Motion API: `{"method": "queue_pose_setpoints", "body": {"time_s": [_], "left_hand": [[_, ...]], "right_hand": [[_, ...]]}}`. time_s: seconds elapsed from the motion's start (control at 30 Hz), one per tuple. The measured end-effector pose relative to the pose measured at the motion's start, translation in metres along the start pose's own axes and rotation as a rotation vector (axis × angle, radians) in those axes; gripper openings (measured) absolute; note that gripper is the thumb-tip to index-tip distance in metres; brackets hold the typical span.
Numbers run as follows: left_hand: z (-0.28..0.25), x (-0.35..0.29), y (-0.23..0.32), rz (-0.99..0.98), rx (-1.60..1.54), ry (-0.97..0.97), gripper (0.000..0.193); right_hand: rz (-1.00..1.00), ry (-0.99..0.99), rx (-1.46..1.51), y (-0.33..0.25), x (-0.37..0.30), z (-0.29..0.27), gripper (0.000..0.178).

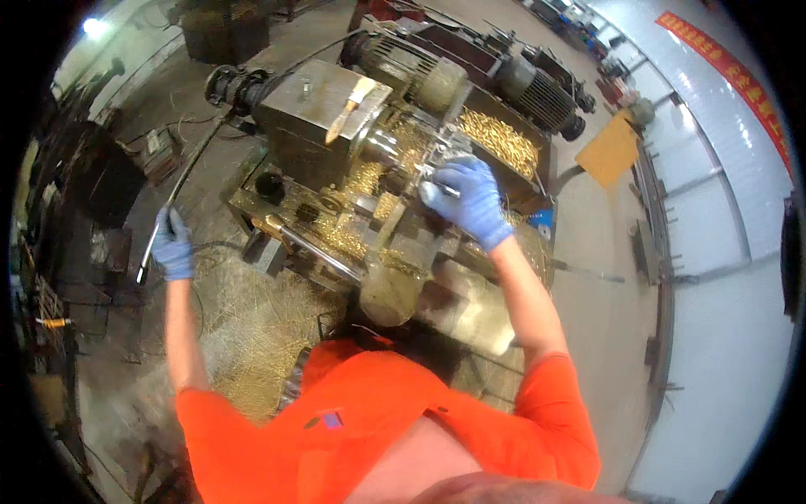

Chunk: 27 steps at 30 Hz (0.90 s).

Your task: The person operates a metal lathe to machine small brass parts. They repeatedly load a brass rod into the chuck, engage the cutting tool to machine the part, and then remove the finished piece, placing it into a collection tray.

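Observation:
My left hand (172, 244), in a blue glove, is wrapped round a long metal lever (191, 161), whose upper end reaches the dark round fitting (237, 88) on the left of a lathe-like machine. Over the middle of the machine, my right hand (470, 197), gloved the same way, has its fingers curled at the tool area. A short shiny metal piece (450, 191) shows at those fingers; what else they grip is hidden. Close by on the left sits the round metal spindle nose (382, 147), with brass chips (365, 178) around and below it.
A wooden-handled brush (350, 109) lies on the grey machine housing (311, 97). Behind my right hand, a metal bin (546, 168) holds many brass pieces (501, 141). Motors (537, 91) stand at the back. A bright bar (319, 252) slants across the front; chips litter the floor (260, 370).

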<state>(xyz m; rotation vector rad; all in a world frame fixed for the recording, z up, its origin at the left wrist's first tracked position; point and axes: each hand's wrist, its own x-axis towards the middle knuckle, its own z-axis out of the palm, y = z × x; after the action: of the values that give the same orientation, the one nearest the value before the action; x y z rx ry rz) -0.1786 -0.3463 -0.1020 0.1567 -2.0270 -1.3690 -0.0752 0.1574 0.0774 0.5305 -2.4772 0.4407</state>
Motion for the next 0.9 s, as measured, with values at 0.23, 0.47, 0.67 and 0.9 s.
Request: {"method": "queue_pose_setpoints", "body": {"time_s": [0.23, 0.47, 0.67, 0.9], "left_hand": [[0.083, -0.112, -0.022, 0.048, 0.865, -0.862, 0.030], [0.093, -0.054, -0.057, 0.506, 1.213, -1.261, 0.017], [0.080, -0.033, 0.002, 0.261, 1.008, -1.090, 0.036], [0.134, -0.064, 0.107, 0.124, 0.526, -0.937, 0.037]], "right_hand": [[0.356, -0.038, -0.290, 0.023, -0.138, -0.090, 0.021], [0.738, -0.029, -0.232, 0.087, -0.236, -0.122, 0.024], [0.943, -0.513, -0.603, 0.186, -0.293, -0.150, 0.056], [1.200, -0.693, -0.723, 0.261, -0.352, -0.149, 0.058]]}}
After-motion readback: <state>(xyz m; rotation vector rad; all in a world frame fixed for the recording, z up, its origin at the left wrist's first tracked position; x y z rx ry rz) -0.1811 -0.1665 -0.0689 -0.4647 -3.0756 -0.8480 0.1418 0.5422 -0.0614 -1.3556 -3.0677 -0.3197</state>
